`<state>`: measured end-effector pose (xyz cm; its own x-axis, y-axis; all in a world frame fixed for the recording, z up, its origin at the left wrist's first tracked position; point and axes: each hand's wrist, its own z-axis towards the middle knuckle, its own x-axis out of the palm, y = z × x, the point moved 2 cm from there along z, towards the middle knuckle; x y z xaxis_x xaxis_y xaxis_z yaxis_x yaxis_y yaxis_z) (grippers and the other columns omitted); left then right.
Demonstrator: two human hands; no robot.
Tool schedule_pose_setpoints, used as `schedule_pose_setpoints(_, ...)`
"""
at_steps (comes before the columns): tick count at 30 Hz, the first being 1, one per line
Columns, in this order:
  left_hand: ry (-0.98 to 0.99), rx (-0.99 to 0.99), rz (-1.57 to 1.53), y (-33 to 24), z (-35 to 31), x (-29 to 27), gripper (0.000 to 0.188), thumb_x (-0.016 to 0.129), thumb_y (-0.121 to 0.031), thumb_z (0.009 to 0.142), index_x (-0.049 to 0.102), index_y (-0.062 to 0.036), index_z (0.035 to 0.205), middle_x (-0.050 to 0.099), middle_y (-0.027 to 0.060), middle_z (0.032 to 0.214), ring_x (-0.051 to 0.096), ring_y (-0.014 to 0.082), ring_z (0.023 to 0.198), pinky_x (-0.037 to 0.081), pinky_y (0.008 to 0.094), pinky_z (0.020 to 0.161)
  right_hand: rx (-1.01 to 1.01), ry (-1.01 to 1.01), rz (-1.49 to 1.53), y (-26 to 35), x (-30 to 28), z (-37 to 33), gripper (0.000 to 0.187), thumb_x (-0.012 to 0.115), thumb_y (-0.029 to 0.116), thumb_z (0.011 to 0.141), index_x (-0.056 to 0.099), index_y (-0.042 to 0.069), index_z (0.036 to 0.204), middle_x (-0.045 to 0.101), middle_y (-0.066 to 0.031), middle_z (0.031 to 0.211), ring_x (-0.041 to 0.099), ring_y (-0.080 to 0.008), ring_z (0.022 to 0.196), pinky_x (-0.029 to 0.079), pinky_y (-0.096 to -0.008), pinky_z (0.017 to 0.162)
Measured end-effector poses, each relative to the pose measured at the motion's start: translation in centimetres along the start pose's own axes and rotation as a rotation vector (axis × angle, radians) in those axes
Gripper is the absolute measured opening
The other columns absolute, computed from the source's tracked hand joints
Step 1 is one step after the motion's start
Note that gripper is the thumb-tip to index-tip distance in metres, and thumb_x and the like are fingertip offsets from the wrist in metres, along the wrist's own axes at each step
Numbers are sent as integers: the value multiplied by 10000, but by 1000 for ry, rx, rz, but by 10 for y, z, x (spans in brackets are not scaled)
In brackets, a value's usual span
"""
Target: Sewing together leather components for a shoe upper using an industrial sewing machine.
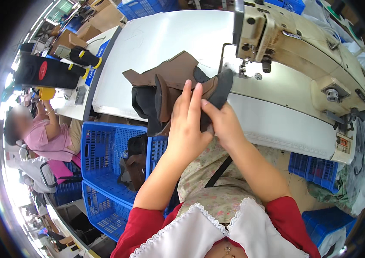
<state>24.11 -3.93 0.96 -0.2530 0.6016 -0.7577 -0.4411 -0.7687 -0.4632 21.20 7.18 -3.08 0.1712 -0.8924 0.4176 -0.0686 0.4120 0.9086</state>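
A brown and black shoe upper (167, 76), with a thick dark lining, is bunched over the near edge of the white sewing table. My left hand (186, 118) lies against its brown side with the fingers stretched out and pointing away from me. At the right end of the piece, my right hand (227, 127) grips the curved black edge, thumb on top and the other fingers mostly hidden. Both hands nearly touch each other. Just beyond and to the right is the needle area of a sewing machine (285, 47), apart from the piece.
Blue plastic crates (90, 150) stand below the table at the left, one holding more dark pieces. Another blue crate (313, 170) sits beneath the machine's right end. Black thread cones (83, 56) stand on a side table, and a seated person in pink (49, 135) works there.
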Motion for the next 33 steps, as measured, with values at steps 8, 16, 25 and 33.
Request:
schedule_pose_setpoints(8,-337,-134,175,34,-106,-35,667,837,-256,725,536,-6,1265,597,167,1196,493,368,1212,397,463,1030,199,-200,186,9,-10,0,213,578,128,943,614,-17,1095,645,-38,980,595,-101,826,494,-271,722)
schedule_pose_setpoints(16,-340,20,50,44,-100,-51,393,857,-67,609,578,-58,886,576,110,937,545,338,919,442,445,807,102,-104,177,23,11,2,274,590,142,947,609,-37,1153,669,-64,1061,630,-130,906,510,-283,813)
schedule_pose_setpoints(25,152,493,273,-15,-23,-120,295,758,-96,705,645,-79,976,538,51,845,558,253,781,462,392,676,187,153,-302,31,-5,19,357,731,151,827,634,-33,1118,704,-114,1039,669,-197,943,521,-318,834)
schedule_pose_setpoints(33,455,475,262,-37,53,-97,313,762,-98,687,624,-55,965,520,93,856,557,311,845,478,416,743,387,-25,192,1,-28,39,293,647,161,927,620,6,1174,684,-85,1101,668,-185,969,536,-324,851)
